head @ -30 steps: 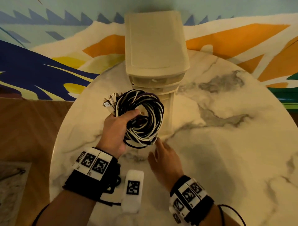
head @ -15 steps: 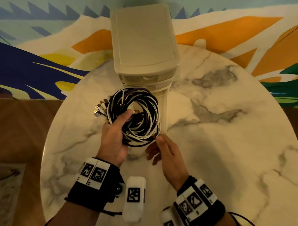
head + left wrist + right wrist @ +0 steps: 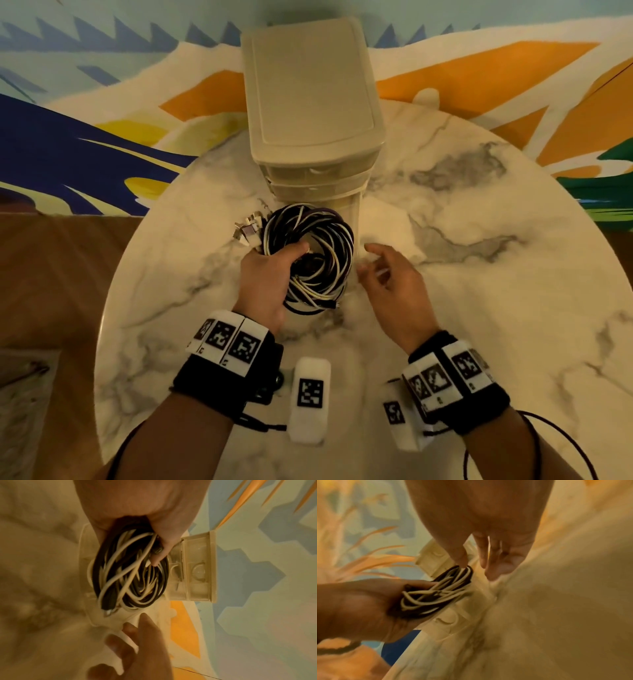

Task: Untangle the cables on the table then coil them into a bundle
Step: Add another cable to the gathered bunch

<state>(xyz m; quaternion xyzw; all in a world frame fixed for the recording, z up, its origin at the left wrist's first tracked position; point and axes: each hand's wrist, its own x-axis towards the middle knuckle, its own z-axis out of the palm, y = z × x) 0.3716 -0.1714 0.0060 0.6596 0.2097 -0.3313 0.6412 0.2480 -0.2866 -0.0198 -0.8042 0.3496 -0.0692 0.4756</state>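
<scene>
A round coil of black, white and purple cables (image 3: 317, 253) is held up over the marble table (image 3: 479, 308), just in front of a beige drawer unit (image 3: 308, 102). My left hand (image 3: 265, 277) grips the coil's left side, thumb through the loop; the coil (image 3: 130, 569) fills the left wrist view. Several plug ends (image 3: 248, 231) stick out at the coil's upper left. My right hand (image 3: 387, 277) hovers just right of the coil with fingers loosely spread, holding nothing. In the right wrist view its fingertips (image 3: 496, 569) sit beside the coil (image 3: 436, 592).
The beige drawer unit stands at the table's far middle, its lower drawer front right behind the coil. A colourful painted wall (image 3: 85, 147) runs behind the table. Wooden floor (image 3: 51, 274) lies to the left.
My right hand has let go of the coil's lower right edge and drawn off to the right, fingers spread. The left hand keeps holding the coil in about the same place.
</scene>
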